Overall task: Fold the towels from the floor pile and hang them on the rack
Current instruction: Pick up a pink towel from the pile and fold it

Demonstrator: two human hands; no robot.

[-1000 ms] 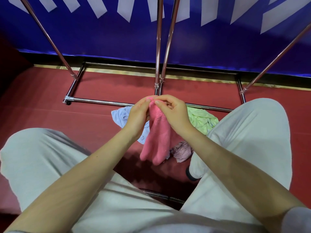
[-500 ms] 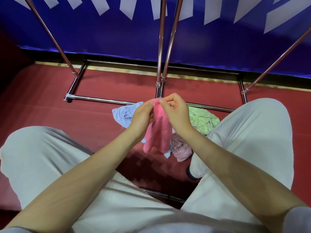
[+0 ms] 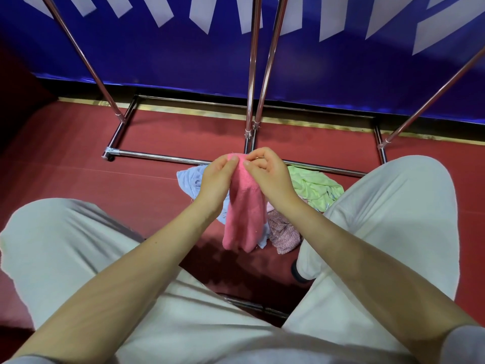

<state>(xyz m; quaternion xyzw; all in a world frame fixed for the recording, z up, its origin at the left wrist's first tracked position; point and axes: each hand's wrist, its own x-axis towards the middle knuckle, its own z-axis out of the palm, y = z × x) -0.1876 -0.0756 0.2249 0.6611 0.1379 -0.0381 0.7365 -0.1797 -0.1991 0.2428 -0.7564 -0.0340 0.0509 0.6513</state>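
Head view: pink towel [image 3: 245,206] hangs pinched between both hands' fingers [image 3: 232,161].

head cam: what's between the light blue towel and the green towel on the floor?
In the head view, the hanging pink towel, pinched at its top by the left hand and right hand, hangs between the light blue towel and green towel.

towel pile [image 3: 312,190] before rack [image 3: 252,74] | held towel [image 3: 245,206] above pile

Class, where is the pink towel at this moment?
Centre of the head view: the pink towel hangs from the left hand and right hand, above the floor pile.
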